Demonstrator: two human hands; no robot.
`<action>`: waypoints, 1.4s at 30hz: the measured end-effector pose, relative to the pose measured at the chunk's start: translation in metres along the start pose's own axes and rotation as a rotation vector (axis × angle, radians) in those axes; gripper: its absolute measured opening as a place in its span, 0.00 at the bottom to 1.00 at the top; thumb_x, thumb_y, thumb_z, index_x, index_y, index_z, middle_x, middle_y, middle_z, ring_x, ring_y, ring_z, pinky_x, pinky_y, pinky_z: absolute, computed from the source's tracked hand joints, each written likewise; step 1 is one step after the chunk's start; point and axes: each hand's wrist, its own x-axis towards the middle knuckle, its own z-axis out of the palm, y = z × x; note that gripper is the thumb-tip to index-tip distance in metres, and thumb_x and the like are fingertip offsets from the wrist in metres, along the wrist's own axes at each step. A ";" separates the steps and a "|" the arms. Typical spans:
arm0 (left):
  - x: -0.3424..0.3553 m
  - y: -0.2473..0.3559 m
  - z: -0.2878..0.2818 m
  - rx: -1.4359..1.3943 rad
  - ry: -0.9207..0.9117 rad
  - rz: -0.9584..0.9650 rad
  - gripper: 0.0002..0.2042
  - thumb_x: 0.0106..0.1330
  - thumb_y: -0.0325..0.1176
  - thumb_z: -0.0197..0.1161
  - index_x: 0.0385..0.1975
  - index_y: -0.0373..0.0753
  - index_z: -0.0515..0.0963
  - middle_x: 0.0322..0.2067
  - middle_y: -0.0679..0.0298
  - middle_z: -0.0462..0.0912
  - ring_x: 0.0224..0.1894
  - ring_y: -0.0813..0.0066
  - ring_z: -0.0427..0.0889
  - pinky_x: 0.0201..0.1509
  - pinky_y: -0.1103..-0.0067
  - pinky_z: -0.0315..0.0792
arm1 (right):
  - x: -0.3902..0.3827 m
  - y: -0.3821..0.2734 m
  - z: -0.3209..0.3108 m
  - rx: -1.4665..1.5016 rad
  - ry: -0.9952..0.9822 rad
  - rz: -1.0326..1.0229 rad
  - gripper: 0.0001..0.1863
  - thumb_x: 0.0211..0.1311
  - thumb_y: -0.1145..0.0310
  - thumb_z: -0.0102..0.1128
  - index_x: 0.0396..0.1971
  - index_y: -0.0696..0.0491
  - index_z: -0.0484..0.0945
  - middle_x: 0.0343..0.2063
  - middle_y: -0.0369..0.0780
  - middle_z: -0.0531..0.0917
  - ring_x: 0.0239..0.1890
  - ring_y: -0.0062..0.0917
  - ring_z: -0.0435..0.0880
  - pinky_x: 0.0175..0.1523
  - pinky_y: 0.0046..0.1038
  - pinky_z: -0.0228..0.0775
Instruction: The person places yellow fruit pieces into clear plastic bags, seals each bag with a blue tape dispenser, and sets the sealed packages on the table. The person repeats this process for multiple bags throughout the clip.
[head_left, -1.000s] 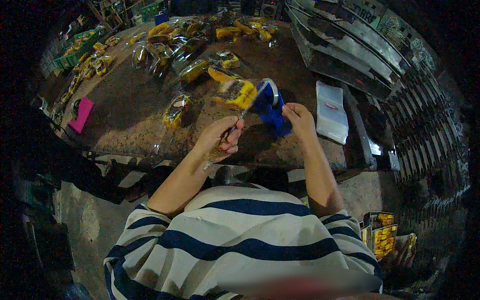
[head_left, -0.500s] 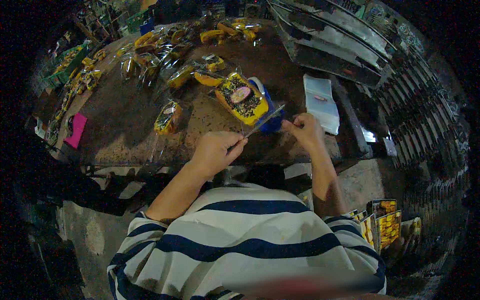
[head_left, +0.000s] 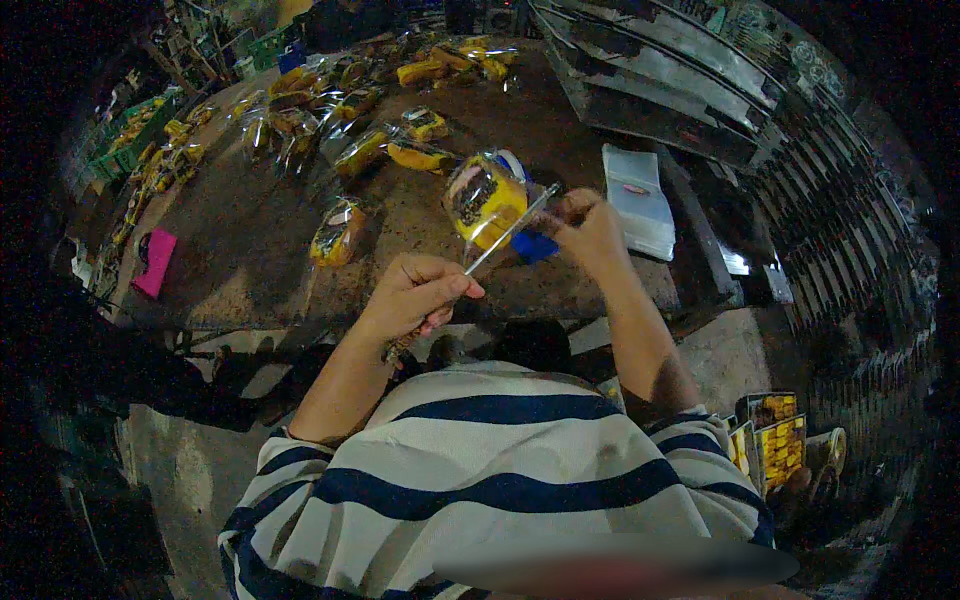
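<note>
My left hand [head_left: 425,296] is closed on the gathered end of a clear bag holding a yellow cake [head_left: 488,208] with dark sprinkles, whose taut white-glinting edge slants up to the right. My right hand [head_left: 580,225] is curled just right of that edge, beside a blue tape dispenser [head_left: 533,246]; what its fingertips hold is blurred. The bag hides much of the dispenser. Other bagged yellow cakes [head_left: 337,232] lie on the brown table [head_left: 230,255]. A stack of clear empty bags [head_left: 643,205] lies right of my right hand.
A pink dispenser [head_left: 157,260] sits at left, beside a long row of cakes and a green crate [head_left: 133,148]. Stacked metal trays [head_left: 660,75] and slatted racks [head_left: 840,250] stand at right. Packed yellow goods [head_left: 780,450] are low at my right.
My left hand has moved down and left since a second ago. The bag has turned in front of the dispenser. My right hand has shifted up and left in the last half second.
</note>
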 end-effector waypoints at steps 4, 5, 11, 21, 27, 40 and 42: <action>0.001 0.001 0.001 0.075 0.128 0.015 0.11 0.65 0.36 0.56 0.32 0.34 0.80 0.10 0.71 0.70 0.10 0.88 0.64 0.12 0.88 0.57 | 0.041 0.031 0.034 -0.360 0.194 -0.155 0.18 0.42 0.68 0.69 0.34 0.60 0.77 0.34 0.43 0.79 0.37 0.30 0.79 0.43 0.25 0.69; 0.002 0.001 0.002 0.102 0.162 0.004 0.11 0.65 0.36 0.56 0.32 0.34 0.80 0.10 0.71 0.70 0.10 0.88 0.64 0.12 0.88 0.57 | 0.046 0.036 0.035 -0.292 0.011 -0.019 0.17 0.44 0.67 0.67 0.35 0.60 0.78 0.35 0.44 0.79 0.39 0.31 0.78 0.45 0.26 0.69; 0.007 -0.005 -0.001 0.079 0.192 0.085 0.10 0.65 0.35 0.56 0.32 0.35 0.80 0.10 0.71 0.70 0.10 0.88 0.65 0.12 0.88 0.57 | 0.000 0.039 0.021 0.125 0.188 -0.180 0.10 0.51 0.68 0.62 0.27 0.60 0.79 0.34 0.43 0.78 0.38 0.27 0.76 0.45 0.25 0.66; 0.025 -0.019 0.012 0.764 0.393 0.419 0.09 0.59 0.34 0.61 0.33 0.35 0.80 0.19 0.61 0.80 0.21 0.72 0.79 0.24 0.77 0.71 | -0.019 0.030 0.019 -0.284 0.094 0.156 0.25 0.45 0.47 0.67 0.21 0.57 0.77 0.29 0.41 0.77 0.32 0.29 0.76 0.38 0.29 0.67; 0.028 -0.029 0.018 1.183 0.401 0.496 0.07 0.55 0.32 0.62 0.29 0.37 0.79 0.24 0.55 0.80 0.27 0.57 0.80 0.28 0.71 0.73 | -0.029 -0.001 -0.007 -0.031 -0.066 0.140 0.25 0.45 0.46 0.68 0.21 0.58 0.78 0.23 0.40 0.79 0.27 0.24 0.75 0.30 0.28 0.64; 0.008 -0.006 0.014 -0.209 0.020 -0.063 0.09 0.63 0.35 0.58 0.34 0.35 0.79 0.09 0.69 0.71 0.09 0.82 0.68 0.14 0.84 0.60 | -0.037 -0.025 0.022 0.181 0.048 -0.261 0.20 0.51 0.54 0.67 0.23 0.59 0.77 0.24 0.38 0.76 0.25 0.18 0.72 0.30 0.21 0.63; 0.002 -0.002 0.013 -0.529 -0.148 -0.073 0.10 0.64 0.35 0.57 0.34 0.34 0.78 0.11 0.69 0.72 0.12 0.85 0.69 0.16 0.86 0.61 | -0.035 -0.023 0.026 0.071 0.074 -0.241 0.20 0.54 0.54 0.65 0.26 0.59 0.77 0.25 0.39 0.76 0.26 0.19 0.73 0.30 0.22 0.64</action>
